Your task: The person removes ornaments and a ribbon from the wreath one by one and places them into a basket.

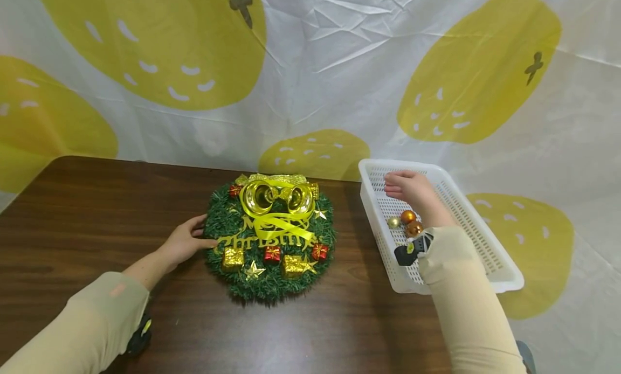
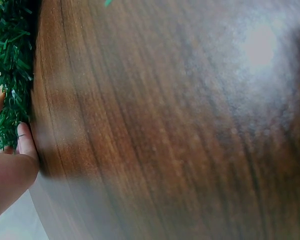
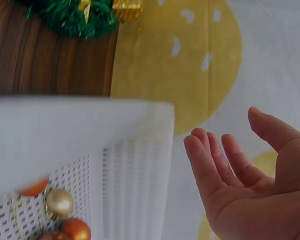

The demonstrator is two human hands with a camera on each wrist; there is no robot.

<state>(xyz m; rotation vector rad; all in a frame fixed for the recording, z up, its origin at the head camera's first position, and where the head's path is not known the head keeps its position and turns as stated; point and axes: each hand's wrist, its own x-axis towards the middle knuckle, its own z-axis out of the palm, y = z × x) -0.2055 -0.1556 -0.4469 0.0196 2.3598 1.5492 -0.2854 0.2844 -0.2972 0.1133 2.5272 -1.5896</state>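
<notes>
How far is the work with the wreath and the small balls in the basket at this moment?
The wreath lies flat on the table, already carrying bells, a ribbon and small gift boxes. The left hand touches its left edge. The right hand hovers open and empty over the white basket. Three small balls lie in the basket, so none of these is picked up yet.

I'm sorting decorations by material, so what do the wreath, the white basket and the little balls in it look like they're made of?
The wreath looks like green plastic tinsel needles, stiff and flat-cut in the left wrist view. The white basket appears to be moulded plastic, with matte perforated walls. The balls show glossy gold and orange shells, likely plastic or thin glass; I cannot tell which.
</notes>
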